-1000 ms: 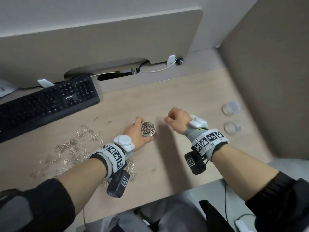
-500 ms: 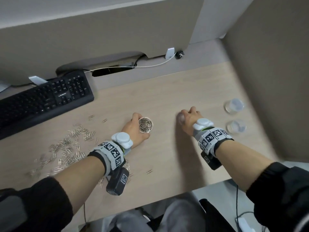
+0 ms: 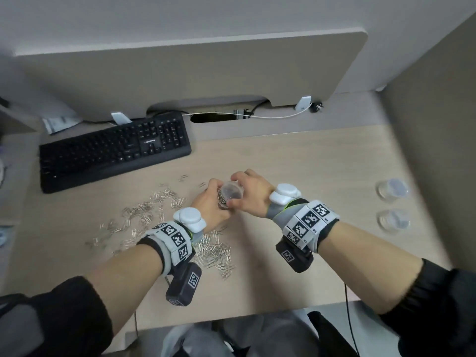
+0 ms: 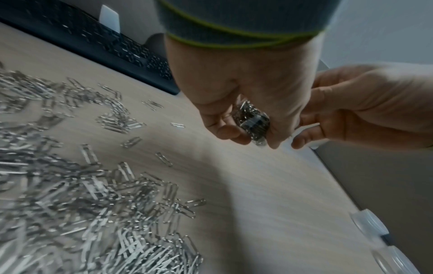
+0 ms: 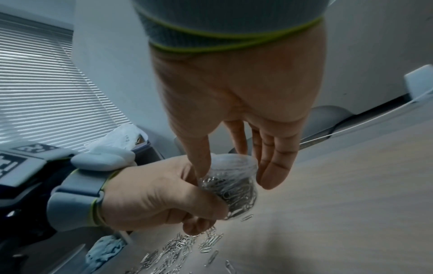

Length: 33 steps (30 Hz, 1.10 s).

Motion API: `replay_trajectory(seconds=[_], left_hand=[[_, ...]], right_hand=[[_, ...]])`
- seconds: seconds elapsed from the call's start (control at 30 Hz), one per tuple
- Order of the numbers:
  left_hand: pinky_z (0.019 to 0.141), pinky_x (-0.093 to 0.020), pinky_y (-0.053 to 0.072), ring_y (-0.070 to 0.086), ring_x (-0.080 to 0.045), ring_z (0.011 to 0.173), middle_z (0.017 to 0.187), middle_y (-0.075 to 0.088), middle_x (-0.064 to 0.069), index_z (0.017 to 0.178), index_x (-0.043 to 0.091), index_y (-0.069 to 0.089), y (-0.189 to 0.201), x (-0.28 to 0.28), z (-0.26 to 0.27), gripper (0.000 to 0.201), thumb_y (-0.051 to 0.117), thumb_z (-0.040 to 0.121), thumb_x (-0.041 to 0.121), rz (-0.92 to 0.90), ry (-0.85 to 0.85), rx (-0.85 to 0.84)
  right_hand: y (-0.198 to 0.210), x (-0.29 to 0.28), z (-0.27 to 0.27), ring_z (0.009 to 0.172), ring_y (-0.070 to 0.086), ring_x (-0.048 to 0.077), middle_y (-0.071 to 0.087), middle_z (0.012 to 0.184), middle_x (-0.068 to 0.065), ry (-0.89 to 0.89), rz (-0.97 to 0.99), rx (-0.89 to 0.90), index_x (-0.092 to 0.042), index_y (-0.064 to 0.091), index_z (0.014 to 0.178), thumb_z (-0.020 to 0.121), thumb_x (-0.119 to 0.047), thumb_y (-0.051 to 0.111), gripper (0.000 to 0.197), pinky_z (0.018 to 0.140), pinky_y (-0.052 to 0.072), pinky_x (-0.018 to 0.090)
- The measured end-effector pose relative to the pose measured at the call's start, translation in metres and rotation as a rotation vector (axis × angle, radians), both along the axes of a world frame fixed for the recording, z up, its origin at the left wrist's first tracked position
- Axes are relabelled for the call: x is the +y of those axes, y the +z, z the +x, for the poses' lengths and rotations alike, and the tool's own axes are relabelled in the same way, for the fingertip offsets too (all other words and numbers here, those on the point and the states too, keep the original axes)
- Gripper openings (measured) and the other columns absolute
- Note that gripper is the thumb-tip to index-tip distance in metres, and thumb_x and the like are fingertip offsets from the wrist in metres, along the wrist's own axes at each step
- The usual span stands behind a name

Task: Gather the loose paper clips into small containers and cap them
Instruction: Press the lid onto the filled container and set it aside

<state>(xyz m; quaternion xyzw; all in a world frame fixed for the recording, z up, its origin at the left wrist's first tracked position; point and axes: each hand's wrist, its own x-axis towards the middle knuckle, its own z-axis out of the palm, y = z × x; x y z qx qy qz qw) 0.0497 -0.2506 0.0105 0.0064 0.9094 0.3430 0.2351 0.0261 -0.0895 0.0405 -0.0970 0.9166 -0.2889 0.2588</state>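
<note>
Clear container (image 5: 230, 187), packed with silver clips, clear lid (image 3: 232, 193) on top

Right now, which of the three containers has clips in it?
The container held in the left hand, with the right hand setting a cap on it. The two by the right wall look empty.

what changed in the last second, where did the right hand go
The right hand reached out to the right, fetched a clear plastic lid and now presses it onto the clip-filled clear container. The left hand kept its hold on that container. Loose silver paper clips and the black keyboard stayed put.
</note>
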Motion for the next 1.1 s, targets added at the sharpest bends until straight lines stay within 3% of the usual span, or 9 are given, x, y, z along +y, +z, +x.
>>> replay_trajectory(seconds=[0.1,0.2,0.37,0.47,0.53,0.67,0.8,0.93,1.1], left_hand=[[0.071,-0.043,0.057,0.067,-0.023,0.081,0.100,0.068,-0.002,0.126,0.025,0.036,0.006,-0.023,0.007,0.069,0.075,0.070,0.037,0.045,0.065,-0.025],[0.075,-0.044,0.059,0.068,-0.019,0.083,0.098,0.068,-0.001,0.125,0.022,0.040,0.013,-0.045,0.015,0.067,0.081,0.073,0.030,0.134,0.152,-0.039],[0.077,-0.034,0.058,0.066,-0.014,0.088,0.102,0.065,0.004,0.125,0.019,0.044,0.022,-0.077,0.024,0.065,0.083,0.074,0.030,0.168,0.167,-0.053],[0.071,-0.024,0.052,0.064,-0.011,0.085,0.095,0.064,0.009,0.115,0.019,0.053,0.028,-0.090,0.030,0.050,0.082,0.074,0.022,0.138,0.129,-0.025],[0.069,-0.022,0.050,0.063,-0.011,0.084,0.093,0.064,0.010,0.112,0.023,0.054,0.029,-0.094,0.032,0.047,0.082,0.074,0.023,0.105,0.112,-0.011],[0.080,-0.032,0.052,0.061,-0.017,0.094,0.109,0.063,0.003,0.127,0.019,0.050,0.030,-0.101,0.037,0.067,0.083,0.071,0.032,0.058,0.101,0.009],[0.083,-0.034,0.051,0.061,-0.016,0.096,0.109,0.064,0.006,0.126,0.023,0.052,0.031,-0.098,0.036,0.066,0.082,0.068,0.037,0.058,0.109,0.028],[0.083,-0.035,0.054,0.064,-0.016,0.094,0.103,0.067,0.006,0.120,0.018,0.057,0.030,-0.089,0.034,0.063,0.085,0.067,0.037,0.086,0.085,0.002],[0.081,-0.025,0.046,0.060,-0.012,0.097,0.107,0.064,0.008,0.124,0.022,0.056,0.031,-0.068,0.030,0.064,0.085,0.069,0.031,0.096,0.038,0.047]], right_hand=[[0.008,-0.022,-0.001,0.108,0.055,0.028,0.051,0.122,0.010,0.053,-0.005,0.006,-0.012,0.045,0.136,0.080,-0.034,0.074,0.067,0.094,0.043,0.033],[0.016,-0.049,0.002,0.110,0.055,0.029,0.051,0.125,0.009,0.150,-0.006,0.024,-0.010,0.045,0.136,0.077,-0.027,0.075,0.068,0.095,0.044,0.037],[0.030,-0.080,0.005,0.115,0.054,0.029,0.051,0.131,0.011,0.280,-0.001,0.073,-0.006,0.046,0.135,0.081,-0.016,0.069,0.060,0.097,0.043,0.037],[0.035,-0.095,0.010,0.115,0.054,0.026,0.050,0.131,0.010,0.336,0.005,0.055,-0.007,0.044,0.137,0.082,-0.012,0.068,0.060,0.096,0.044,0.034],[0.035,-0.099,0.011,0.110,0.056,0.027,0.050,0.127,0.009,0.334,0.028,0.036,-0.009,0.044,0.138,0.080,-0.021,0.072,0.066,0.094,0.047,0.038],[0.033,-0.104,0.013,0.098,0.058,0.028,0.053,0.112,0.008,0.286,0.129,0.025,-0.016,0.049,0.132,0.076,-0.042,0.074,0.067,0.086,0.050,0.040],[0.033,-0.097,0.013,0.099,0.059,0.029,0.058,0.111,0.010,0.267,0.112,0.021,-0.015,0.054,0.126,0.078,-0.040,0.073,0.058,0.085,0.050,0.040],[0.029,-0.085,0.018,0.098,0.058,0.025,0.050,0.117,0.006,0.343,0.009,0.056,-0.016,0.051,0.132,0.079,-0.024,0.072,0.058,0.087,0.049,0.038],[0.028,-0.060,0.009,0.097,0.062,0.026,0.062,0.109,0.007,0.164,0.031,-0.040,-0.018,0.059,0.122,0.072,-0.041,0.078,0.058,0.087,0.051,0.039]])
